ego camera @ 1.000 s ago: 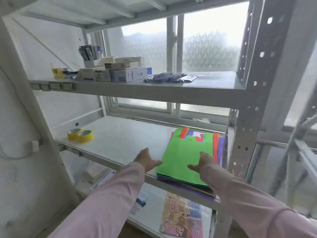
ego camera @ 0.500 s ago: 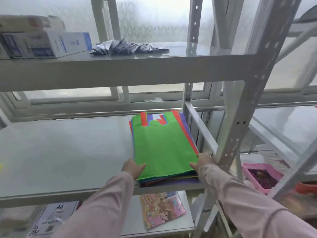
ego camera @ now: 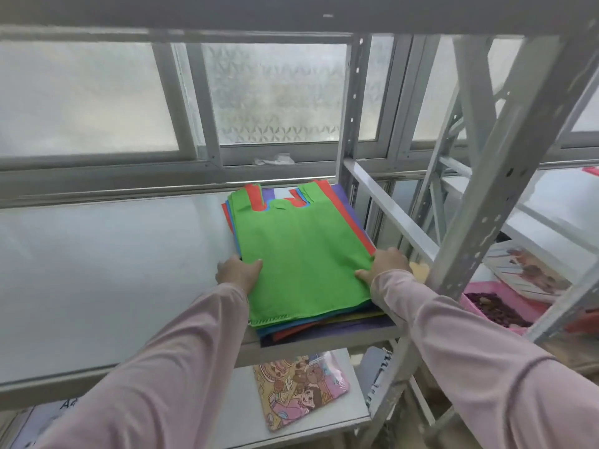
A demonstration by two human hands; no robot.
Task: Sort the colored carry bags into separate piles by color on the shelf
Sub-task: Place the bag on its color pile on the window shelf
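Stack of carry bags (ego camera: 311, 322) is found lying flat at the right end of the shelf (ego camera: 113, 270). Its near end is set at the front edge and its handles are turned toward the back edge. A green bag (ego camera: 301, 254) is seen on top, smooth, with a stitched hem along its near end. Red, blue and purple bags are exposed beneath it as thin strips at both sides and at the front; a yellowish layer is glimpsed low in the pile. Red handles are shown through the green bag's cut-out.

The left hand (ego camera: 238, 273) is placed at the stack's left edge, thumb laid on the green bag, fingers bent down over the side. The right hand (ego camera: 387, 265) is placed likewise at the right edge. The stack is held between both hands; how far the fingers reach under it is hidden.

A perforated upright post (ego camera: 486, 205) and a cross bar (ego camera: 389, 209) are noted close against the stack's right side, just beside the right hand. A frosted window (ego camera: 275, 92) is seen behind the back edge. An illustrated pouch (ego camera: 299, 388) is seen on the lower shelf, below the stack. A pink tray (ego camera: 499, 306) is noted beyond the post, to the right.
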